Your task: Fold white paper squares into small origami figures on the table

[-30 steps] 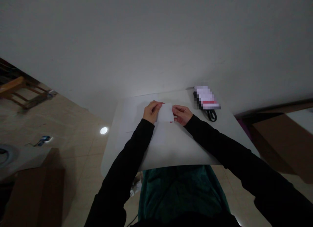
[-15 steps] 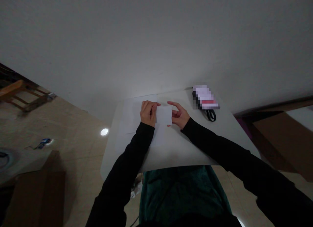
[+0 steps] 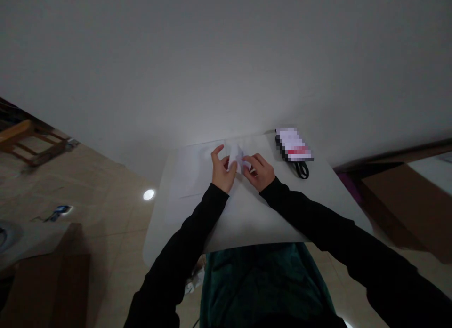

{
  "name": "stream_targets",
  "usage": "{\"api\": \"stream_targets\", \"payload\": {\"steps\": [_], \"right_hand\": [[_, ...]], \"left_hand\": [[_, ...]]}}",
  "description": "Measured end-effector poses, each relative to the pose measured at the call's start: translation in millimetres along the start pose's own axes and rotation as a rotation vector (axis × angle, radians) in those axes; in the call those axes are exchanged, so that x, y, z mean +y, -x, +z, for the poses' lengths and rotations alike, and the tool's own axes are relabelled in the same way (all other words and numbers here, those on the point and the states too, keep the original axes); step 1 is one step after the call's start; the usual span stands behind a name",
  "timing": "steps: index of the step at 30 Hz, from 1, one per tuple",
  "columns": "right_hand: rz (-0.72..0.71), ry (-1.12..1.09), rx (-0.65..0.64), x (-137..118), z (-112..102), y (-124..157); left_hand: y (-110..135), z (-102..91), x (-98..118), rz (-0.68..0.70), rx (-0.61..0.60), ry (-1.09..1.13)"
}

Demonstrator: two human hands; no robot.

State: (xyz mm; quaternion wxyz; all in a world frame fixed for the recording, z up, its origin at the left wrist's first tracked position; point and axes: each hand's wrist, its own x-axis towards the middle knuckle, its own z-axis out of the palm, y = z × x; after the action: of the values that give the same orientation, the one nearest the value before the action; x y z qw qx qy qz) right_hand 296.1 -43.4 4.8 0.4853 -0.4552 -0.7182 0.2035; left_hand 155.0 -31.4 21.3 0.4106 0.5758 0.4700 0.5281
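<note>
A small folded piece of white paper point(image 3: 233, 154) is held up between my two hands over the white table point(image 3: 254, 227). My left hand point(image 3: 223, 170) grips its left side, the thumb in front and the index finger raised. On the other side, my right hand point(image 3: 259, 172) pinches the paper's right edge with thumb and fingertips. The paper stands tilted and its layers look partly spread; the exact folds are too small to tell. Flat white sheets point(image 3: 196, 170) lie on the table beside and under my left hand.
A pixelated object point(image 3: 294, 144) with a black strap point(image 3: 301, 170) lies at the table's back right. The wall point(image 3: 226, 74) rises right behind the table. Cardboard boxes point(image 3: 406, 201) stand on the right, another brown box point(image 3: 49, 290) at lower left, and a wooden stool point(image 3: 31, 140) far left.
The paper was flat and square toward me; now it is turned and its layers are bent apart. My right fingers have closed on its edge, and my left hand has turned, raising its index finger.
</note>
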Motion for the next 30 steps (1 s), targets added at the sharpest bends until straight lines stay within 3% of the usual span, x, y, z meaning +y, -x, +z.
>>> {"api": "stream_targets", "payload": {"steps": [4,8,11,14,16,18,20,23,25,30], "right_hand": [[-0.105,-0.054,-0.116,16,-10,-1],[-0.305,0.020,-0.247,43,-24,-3],[-0.447,0.156,-0.169,52,-31,-4],[-0.556,0.233,-0.132,55,-32,-2],[-0.641,0.167,-0.220,62,-32,-1],[-0.691,0.083,-0.320,72,-33,-1],[-0.644,0.059,-0.386,84,-39,-2],[-0.528,0.056,-0.564,94,-51,-7],[-0.433,0.026,-0.636,92,-56,-10],[-0.220,-0.026,-0.561,69,-58,-14]], "left_hand": [[-10,-26.2,0,0.050,-0.070,-0.032],[-13,-52.8,-10,0.160,-0.097,-0.296],[-5,-61.7,-21,0.224,-0.099,-0.512],[7,-61.4,-20,0.418,-0.122,-0.776],[13,-59.6,-15,0.580,-0.234,-0.930],[16,-58.5,-8,0.709,-0.436,-1.002],[17,-58.0,-4,0.774,-0.514,-1.042],[19,-57.2,-2,0.791,-0.461,-1.097],[20,-55.7,-3,0.806,-0.506,-1.098],[20,-53.2,-9,0.848,-0.686,-0.994]]}}
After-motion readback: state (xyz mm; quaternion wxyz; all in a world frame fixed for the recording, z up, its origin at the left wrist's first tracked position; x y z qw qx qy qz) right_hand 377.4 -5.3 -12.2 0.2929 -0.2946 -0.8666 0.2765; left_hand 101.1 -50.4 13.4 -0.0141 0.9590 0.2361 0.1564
